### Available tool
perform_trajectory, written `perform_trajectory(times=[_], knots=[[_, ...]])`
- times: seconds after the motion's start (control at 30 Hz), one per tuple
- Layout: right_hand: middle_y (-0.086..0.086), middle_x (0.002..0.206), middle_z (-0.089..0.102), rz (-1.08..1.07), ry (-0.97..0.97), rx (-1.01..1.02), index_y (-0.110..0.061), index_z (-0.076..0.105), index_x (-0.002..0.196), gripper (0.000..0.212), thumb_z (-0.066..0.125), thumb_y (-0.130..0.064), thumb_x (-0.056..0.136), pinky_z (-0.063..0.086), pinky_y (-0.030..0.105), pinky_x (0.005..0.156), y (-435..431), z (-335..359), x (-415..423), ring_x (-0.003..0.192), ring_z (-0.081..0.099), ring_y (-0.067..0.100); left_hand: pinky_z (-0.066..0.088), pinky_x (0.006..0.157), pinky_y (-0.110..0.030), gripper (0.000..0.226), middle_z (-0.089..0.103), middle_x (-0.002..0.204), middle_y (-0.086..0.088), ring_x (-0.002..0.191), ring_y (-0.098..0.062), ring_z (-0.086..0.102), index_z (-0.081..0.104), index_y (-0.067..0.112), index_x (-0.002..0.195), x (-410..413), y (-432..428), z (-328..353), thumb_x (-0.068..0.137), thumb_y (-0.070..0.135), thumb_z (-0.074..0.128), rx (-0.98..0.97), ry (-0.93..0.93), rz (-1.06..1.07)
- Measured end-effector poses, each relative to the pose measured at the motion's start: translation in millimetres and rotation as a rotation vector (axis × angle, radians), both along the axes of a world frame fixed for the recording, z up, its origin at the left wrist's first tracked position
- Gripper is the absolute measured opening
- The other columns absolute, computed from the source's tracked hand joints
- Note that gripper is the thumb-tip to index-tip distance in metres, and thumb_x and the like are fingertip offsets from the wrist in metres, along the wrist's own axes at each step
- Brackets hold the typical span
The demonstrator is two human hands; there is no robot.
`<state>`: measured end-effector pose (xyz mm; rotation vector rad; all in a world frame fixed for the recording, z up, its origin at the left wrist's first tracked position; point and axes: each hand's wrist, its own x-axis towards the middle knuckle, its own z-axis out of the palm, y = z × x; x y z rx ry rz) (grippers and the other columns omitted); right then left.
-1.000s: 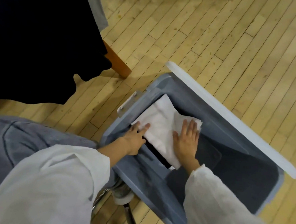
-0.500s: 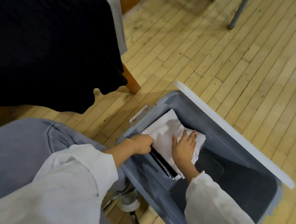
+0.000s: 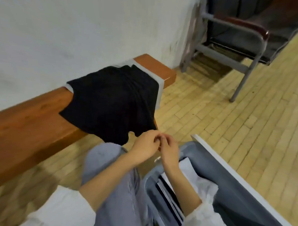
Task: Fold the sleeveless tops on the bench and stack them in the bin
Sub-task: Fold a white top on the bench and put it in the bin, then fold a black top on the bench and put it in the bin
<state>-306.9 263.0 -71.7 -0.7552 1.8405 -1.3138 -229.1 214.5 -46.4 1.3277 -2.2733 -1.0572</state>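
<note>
A black sleeveless top [image 3: 110,102] lies spread over the wooden bench [image 3: 32,120], its lower edge hanging off the front. A grey top [image 3: 161,84] shows beneath it at the right. The grey bin [image 3: 228,169] stands at the lower right, with a folded white top [image 3: 191,174] lying on other folded tops [image 3: 169,197] inside. My left hand [image 3: 143,145] and my right hand [image 3: 168,148] meet just below the black top's hanging corner, over the bin's near end. Their fingers are loosely curled and touch each other. I see nothing held in either.
My knee in blue jeans [image 3: 104,155] sits between bench and bin. A metal-framed chair [image 3: 243,40] stands at the back right against the white wall [image 3: 80,23]. Wooden floor [image 3: 231,108] stretches to the right of the bench.
Both hands have left the white top in the bin and risen to the black top's hanging edge. My view has swung up from the bin to the bench.
</note>
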Motion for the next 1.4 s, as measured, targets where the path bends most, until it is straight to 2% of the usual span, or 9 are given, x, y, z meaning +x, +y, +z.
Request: perform_trajectory(times=[0.1, 0.23, 0.4, 0.57, 0.63, 0.73, 0.8, 1.0, 1.4], knots=[[-0.001, 0.097, 0.067, 0.093, 0.011, -0.075, -0.020, 0.062, 0.101, 0.016, 0.046, -0.020, 0.097, 0.053, 0.043, 0.085, -36, 28, 49, 0.092, 0.064, 0.016, 0.043, 0.063, -0.017, 0.022, 0.062, 0.082, 0.007, 0.072, -0.008, 0.058, 0.068, 0.014, 0.094, 53, -31, 29, 0.089, 0.003, 0.050, -0.053, 0.041, 0.141], [-0.007, 0.101, 0.062, 0.216, 0.037, -0.110, -0.016, 0.058, 0.116, 0.022, 0.047, -0.018, 0.097, 0.043, 0.008, 0.068, -77, 61, 101, 0.084, 0.055, -0.001, 0.045, 0.081, -0.024, 0.020, 0.059, 0.105, 0.002, 0.094, -0.013, 0.057, 0.066, 0.016, 0.100, 109, -70, 51, 0.091, 0.007, 0.051, -0.198, 0.054, 0.406], [-0.006, 0.118, 0.058, 0.350, 0.147, -0.055, -0.019, 0.049, 0.128, 0.029, 0.045, -0.023, 0.099, 0.042, 0.009, 0.070, -108, 60, 160, 0.089, 0.054, -0.002, 0.040, 0.097, -0.034, 0.046, 0.043, 0.135, -0.008, 0.121, -0.024, 0.044, 0.042, 0.013, 0.135, 178, -99, 33, 0.097, 0.039, 0.044, -0.326, -0.627, 0.644], [-0.009, 0.126, 0.055, 0.368, 0.338, -0.038, -0.023, 0.048, 0.132, 0.034, 0.046, -0.024, 0.099, 0.044, 0.020, 0.089, -121, 45, 171, 0.113, 0.052, 0.006, 0.037, 0.096, -0.034, 0.048, 0.043, 0.130, -0.008, 0.118, -0.024, 0.043, 0.047, 0.012, 0.125, 210, -114, 15, 0.095, 0.049, 0.044, -0.152, -0.695, 0.759], [-0.008, 0.126, 0.056, 0.378, 0.389, -0.014, -0.022, 0.049, 0.131, 0.033, 0.047, -0.022, 0.098, 0.044, 0.021, 0.090, -125, 40, 172, 0.114, 0.053, 0.007, 0.039, 0.094, -0.035, 0.032, 0.046, 0.123, -0.008, 0.113, -0.025, 0.045, 0.055, 0.013, 0.113, 210, -123, 15, 0.097, 0.038, 0.044, -0.081, -0.576, 0.697], [-0.008, 0.125, 0.057, 0.361, 0.462, -0.019, -0.022, 0.050, 0.130, 0.032, 0.046, -0.024, 0.098, 0.043, 0.021, 0.091, -127, 38, 177, 0.114, 0.052, 0.008, 0.046, 0.077, -0.036, 0.018, 0.053, 0.090, -0.002, 0.085, -0.018, 0.053, 0.049, 0.016, 0.086, 201, -130, 31, 0.099, 0.026, 0.042, 0.095, 0.034, 0.698], [-0.009, 0.126, 0.054, 0.328, 0.506, -0.077, -0.022, 0.051, 0.129, 0.031, 0.044, -0.026, 0.099, 0.040, 0.020, 0.092, -126, 41, 181, 0.115, 0.048, 0.006, 0.048, 0.069, -0.030, 0.017, 0.052, 0.084, 0.000, 0.077, -0.013, 0.052, 0.047, 0.017, 0.086, 196, -128, 47, 0.100, 0.022, 0.041, 0.212, 0.445, 0.755], [-0.013, 0.141, 0.038, 0.378, 0.748, -0.355, -0.023, 0.045, 0.138, 0.041, 0.048, -0.028, 0.097, 0.020, 0.019, 0.109, -98, 48, 189, 0.132, 0.023, -0.004, 0.044, 0.064, -0.028, 0.014, 0.055, 0.083, -0.003, 0.076, -0.015, 0.052, 0.053, 0.010, 0.089, 232, -132, 101, 0.096, 0.017, 0.042, 0.185, 1.008, 1.003], [0.001, 0.160, 0.005, 0.796, 0.993, -0.067, -0.024, 0.013, 0.151, 0.077, 0.003, -0.063, 0.085, 0.000, 0.038, 0.118, -102, 58, 270, 0.147, -0.005, 0.020, 0.030, 0.043, -0.031, 0.027, 0.036, 0.062, -0.005, 0.049, -0.018, 0.034, 0.040, 0.009, 0.075, 402, -34, 35, 0.100, 0.020, 0.038, 0.065, 0.791, 1.323]])
